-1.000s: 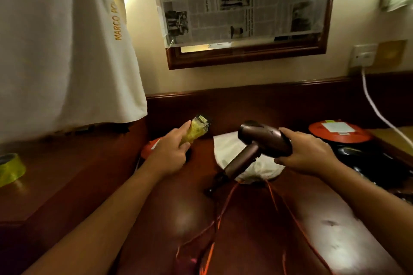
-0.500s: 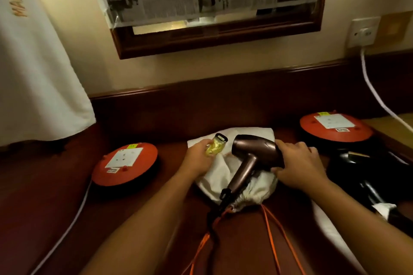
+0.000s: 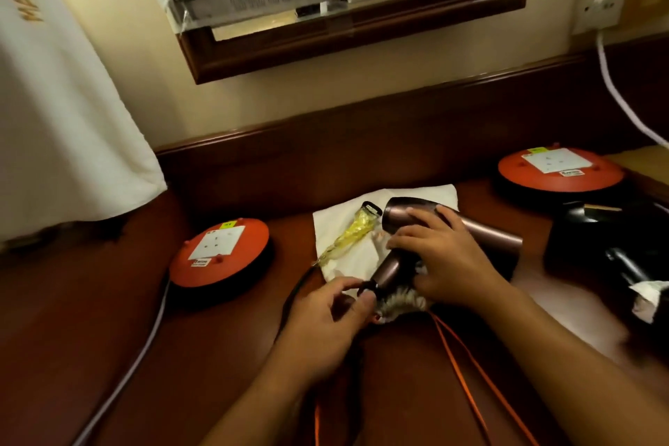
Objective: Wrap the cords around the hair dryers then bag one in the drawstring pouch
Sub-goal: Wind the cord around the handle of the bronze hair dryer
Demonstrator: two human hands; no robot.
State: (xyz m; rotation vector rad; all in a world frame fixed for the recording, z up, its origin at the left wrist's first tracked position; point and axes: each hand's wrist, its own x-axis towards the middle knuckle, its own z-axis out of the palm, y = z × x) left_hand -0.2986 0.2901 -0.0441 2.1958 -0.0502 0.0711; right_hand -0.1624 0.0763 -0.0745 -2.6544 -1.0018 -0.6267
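A bronze hair dryer [image 3: 481,232] lies on the white drawstring pouch [image 3: 336,221] in the middle of the dark wooden counter. My right hand [image 3: 441,253] rests over the dryer's body and grips it. My left hand [image 3: 325,322] pinches the black cord [image 3: 293,295] at the bottom end of the dryer's handle. A yellow plastic-wrapped plug [image 3: 353,233] lies loose on the pouch, left of the dryer. The pouch's orange drawstrings [image 3: 481,369] trail toward me. A black hair dryer [image 3: 615,246] lies at the right.
Two round orange socket reels stand on the counter, one at the left [image 3: 221,252] and one at the back right [image 3: 561,170]. A white cable [image 3: 622,98] hangs from the wall socket [image 3: 599,7]. A white cloth [image 3: 61,90] hangs at the left.
My left hand has let go of the yellow-wrapped plug, which now lies on the pouch, and has moved down to the cord. The bronze dryer has come down onto the pouch.
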